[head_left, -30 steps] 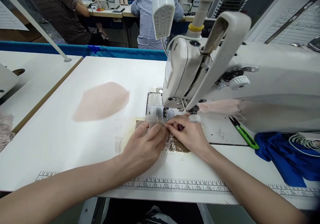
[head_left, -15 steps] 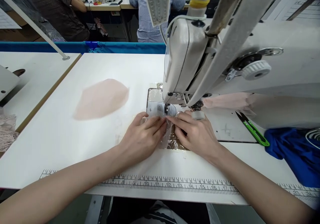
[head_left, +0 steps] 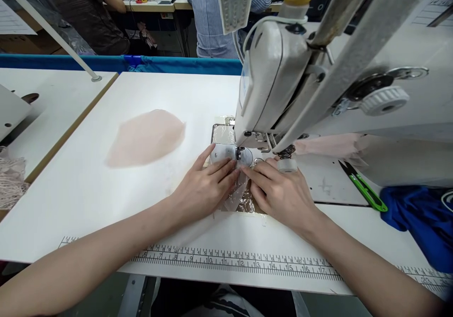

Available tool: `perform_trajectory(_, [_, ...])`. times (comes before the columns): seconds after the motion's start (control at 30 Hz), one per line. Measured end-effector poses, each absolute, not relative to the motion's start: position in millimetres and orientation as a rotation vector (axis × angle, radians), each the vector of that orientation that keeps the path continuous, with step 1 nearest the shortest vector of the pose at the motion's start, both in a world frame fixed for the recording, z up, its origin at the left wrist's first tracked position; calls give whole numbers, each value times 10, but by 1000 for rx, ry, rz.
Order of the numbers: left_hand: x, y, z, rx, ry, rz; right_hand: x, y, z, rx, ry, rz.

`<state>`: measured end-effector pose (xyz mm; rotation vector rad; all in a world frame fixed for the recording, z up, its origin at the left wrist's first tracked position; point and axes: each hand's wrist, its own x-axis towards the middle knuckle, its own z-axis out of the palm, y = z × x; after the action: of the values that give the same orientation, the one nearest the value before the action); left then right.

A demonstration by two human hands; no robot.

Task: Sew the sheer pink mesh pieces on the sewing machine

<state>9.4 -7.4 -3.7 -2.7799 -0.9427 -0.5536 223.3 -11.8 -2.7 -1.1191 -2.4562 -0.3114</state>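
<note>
A strip of sheer pale fabric (head_left: 231, 202) lies at the needle area of a white sewing machine (head_left: 271, 67), partly under my hands. My left hand (head_left: 203, 185) rests flat on it, fingers stretched toward the presser foot (head_left: 239, 154) and thumb apart, near the metal needle plate (head_left: 222, 152). From the right, my right hand (head_left: 283, 187) touches the fabric's edge with its index fingertip. Its thumb sits lower and apart, and the other fingers bend beside the machine's white knob (head_left: 287, 165). Whatever lies under the fingers is hidden.
A flat pale pink fabric piece (head_left: 146, 137) lies left on the white table. Green thread snips (head_left: 364, 187) and blue cloth (head_left: 406, 218) are at right; more pink fabric (head_left: 329, 145) lies behind the machine head. A printed ruler (head_left: 226, 259) runs along the front edge. Two people sit beyond.
The view has shifted slightly, so the machine appears farther right. My left thumb has spread away from the fingers and straightened. My right hand stays nearly the same at the fabric's edge.
</note>
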Motion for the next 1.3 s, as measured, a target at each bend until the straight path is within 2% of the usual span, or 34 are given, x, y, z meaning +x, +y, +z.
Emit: perform_trajectory(1.3, [96, 1, -123, -2717, -925, -628, 2207, -113, -31, -1163, -2468, -360])
